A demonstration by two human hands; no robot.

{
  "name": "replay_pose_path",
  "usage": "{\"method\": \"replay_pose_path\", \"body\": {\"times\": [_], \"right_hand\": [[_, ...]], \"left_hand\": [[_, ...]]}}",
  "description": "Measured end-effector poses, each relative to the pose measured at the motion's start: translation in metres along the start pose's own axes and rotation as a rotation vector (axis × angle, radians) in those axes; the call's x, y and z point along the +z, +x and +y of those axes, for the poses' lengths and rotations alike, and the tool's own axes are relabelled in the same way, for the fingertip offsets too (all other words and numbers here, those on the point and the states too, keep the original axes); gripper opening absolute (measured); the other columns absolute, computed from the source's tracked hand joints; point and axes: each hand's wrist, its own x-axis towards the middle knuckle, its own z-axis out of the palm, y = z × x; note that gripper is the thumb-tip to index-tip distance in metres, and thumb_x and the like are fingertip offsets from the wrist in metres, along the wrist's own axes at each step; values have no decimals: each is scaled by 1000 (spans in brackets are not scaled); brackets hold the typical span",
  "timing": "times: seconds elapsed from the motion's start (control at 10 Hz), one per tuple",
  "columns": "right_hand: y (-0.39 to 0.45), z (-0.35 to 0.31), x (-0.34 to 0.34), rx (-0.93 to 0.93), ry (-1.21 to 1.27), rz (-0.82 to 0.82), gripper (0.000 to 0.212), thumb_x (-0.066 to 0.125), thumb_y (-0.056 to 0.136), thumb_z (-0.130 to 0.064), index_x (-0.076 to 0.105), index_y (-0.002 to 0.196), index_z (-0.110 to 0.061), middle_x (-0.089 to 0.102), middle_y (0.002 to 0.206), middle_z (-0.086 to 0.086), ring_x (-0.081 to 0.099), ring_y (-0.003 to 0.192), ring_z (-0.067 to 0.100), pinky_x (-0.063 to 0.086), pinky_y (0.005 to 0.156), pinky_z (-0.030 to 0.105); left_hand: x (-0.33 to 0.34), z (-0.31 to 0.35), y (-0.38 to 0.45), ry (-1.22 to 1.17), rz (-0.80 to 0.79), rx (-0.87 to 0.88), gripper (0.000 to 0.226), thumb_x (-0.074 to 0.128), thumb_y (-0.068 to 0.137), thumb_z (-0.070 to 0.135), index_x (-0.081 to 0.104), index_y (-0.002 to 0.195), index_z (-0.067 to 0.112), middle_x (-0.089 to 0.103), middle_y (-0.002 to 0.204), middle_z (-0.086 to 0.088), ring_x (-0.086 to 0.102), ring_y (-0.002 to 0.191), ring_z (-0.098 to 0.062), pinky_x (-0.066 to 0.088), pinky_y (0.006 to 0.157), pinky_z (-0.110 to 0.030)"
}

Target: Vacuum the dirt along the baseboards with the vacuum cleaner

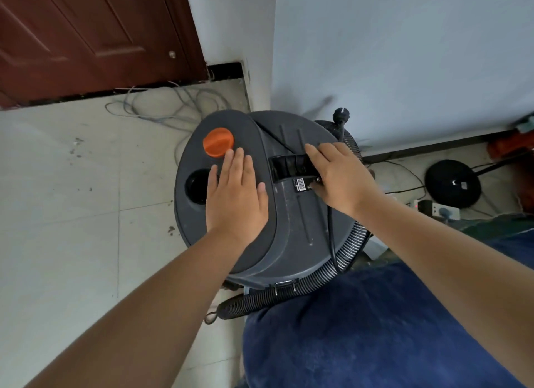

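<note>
Head view: grey vacuum cleaner (289, 214) on tiled floor (72, 214) at wall corner, beside black baseboard (433, 148). Left hand (235, 197) flat on lid, fingers straight, together. Right hand (341, 174) fingers curled around black carry handle (289, 163). Ribbed hose (318, 280) wraps the body.

No wording can be read anywhere; a small black label (300, 184) on the grey vacuum cleaner (291, 214) lid carries a white barcode patch and some pale marks, too small and blurred to make out.
</note>
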Motion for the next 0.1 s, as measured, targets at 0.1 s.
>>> {"method": "replay_pose_path", "body": {"times": [0.1], "right_hand": [[-6, -6, -13, 50, 123, -63, 70, 75, 74, -12, 43, 132, 11, 49, 129, 30, 45, 122, 47, 35, 106, 49]], "left_hand": [[3, -1, -2, -6, -56, 12, 55, 16, 101, 29, 0, 149, 6, -5, 158, -7, -6, 145, -17, -2, 116, -28]]}}
